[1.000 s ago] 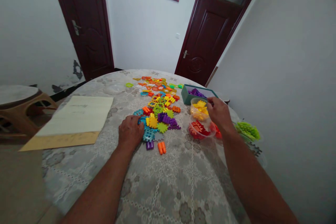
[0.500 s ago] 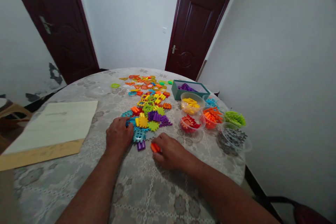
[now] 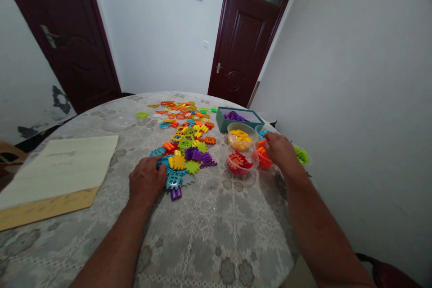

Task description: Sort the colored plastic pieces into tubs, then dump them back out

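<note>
My left hand [image 3: 147,179] rests at the near left edge of a heap of plastic building blocks, its fingers curled onto a blue building block [image 3: 164,162]. Close by lie a yellow gear-edged block [image 3: 178,162], a blue lattice block [image 3: 174,180] and a purple block [image 3: 176,193]. On the other side, my right hand [image 3: 281,150] is over the clear bowl of orange pieces [image 3: 262,157], fingers bent together and pointing down. Its fingertips are partly hidden, and whether an orange block is still in them does not show clearly.
Clear bowls of yellow pieces [image 3: 240,138] and red pieces [image 3: 240,162] stand left of my right hand. Behind them is a green box [image 3: 222,121] with purple pieces. Light green pieces [image 3: 301,155] show beyond my wrist. A paper sheet [image 3: 64,162] lies at left.
My right hand has moved right and away from me, from beside the heap to the orange bowl, having held an orange block. My left hand stays at the heap. The view has shifted slightly.
</note>
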Motion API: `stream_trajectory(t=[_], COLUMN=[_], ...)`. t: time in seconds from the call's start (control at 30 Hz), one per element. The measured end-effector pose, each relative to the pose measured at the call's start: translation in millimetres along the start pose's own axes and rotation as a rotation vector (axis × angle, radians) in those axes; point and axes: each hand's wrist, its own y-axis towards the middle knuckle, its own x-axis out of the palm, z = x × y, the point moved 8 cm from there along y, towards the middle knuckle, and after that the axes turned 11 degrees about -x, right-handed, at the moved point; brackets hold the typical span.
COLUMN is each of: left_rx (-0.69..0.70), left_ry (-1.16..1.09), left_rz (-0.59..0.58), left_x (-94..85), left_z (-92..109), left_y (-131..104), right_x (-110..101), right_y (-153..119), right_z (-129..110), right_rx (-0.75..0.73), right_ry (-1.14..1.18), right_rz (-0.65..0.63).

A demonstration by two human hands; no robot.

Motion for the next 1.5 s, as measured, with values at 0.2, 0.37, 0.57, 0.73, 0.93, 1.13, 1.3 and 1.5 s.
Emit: stream_trajectory(t=[0.2,0.37,0.57,0.73,0.93,1.13,1.3,1.5], left_rx=[-0.008,0.002,-0.019,-0.012,-0.027,-0.039,-0.043,-0.029], left_ry=[-0.004,-0.004,0.003,0.011,0.011,-0.023,-0.058,-0.156], left_rz=[0.016,0.014,0.008,0.012,0.012,-0.002,-0.030,-0.161], left_x=[-2.8,-2.7,-2.5,-1.8,-1.3,-2.2,-1.0,0.4], left_z=[0.9,1.5,1.2,2.0,0.9,2.4,4.4,12.8], left_y=[-1.1,-1.8,-1.9,-2.6,-3.0,-6.4,-6.7,-11.9], right_x=[14.9,17.9,42.0,52.0,58.6,26.0,-15.8,17.4], right_y=[10.1,-5.4,-11.8,-4.8,2.2,2.9,-20.5,-52.9], right_z=[19.7,16.0,8.5,8.6,11.4,-3.6,-91.7,-222.5], right_rx=[0.081,0.093,0.060,0.051,0.087,0.025,-0.301,-0.632], right_ry=[-0.039,-0.045,-0.072,-0.080,-0.080,0.015,0.422,0.716], right_rz=[-0.040,-0.032,-0.238,-0.242,-0.171,0.185,0.415,0.048])
